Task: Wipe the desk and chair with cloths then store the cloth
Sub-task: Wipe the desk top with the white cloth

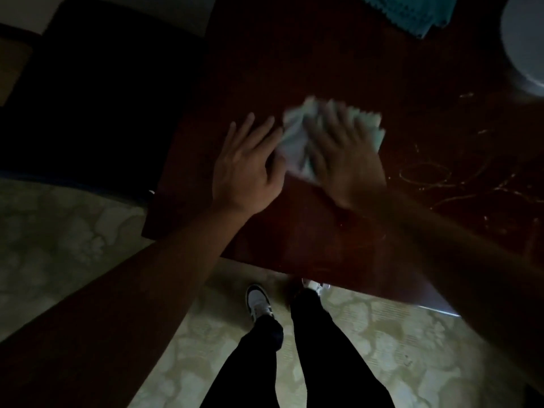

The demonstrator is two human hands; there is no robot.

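Dark red-brown counter (338, 69) carries a pale cloth (294, 139) near its front edge. Right hand (344, 151) presses flat on the cloth, grip spread; left hand (247, 166) lies beside it, grip spread, touching its edge. Bare counter stretches behind the cloth.

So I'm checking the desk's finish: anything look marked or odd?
Yes. Pale ring-shaped marks and squiggly streaks show on the dark desk, right of the light cloth under the right hand; that patch looks unwiped.
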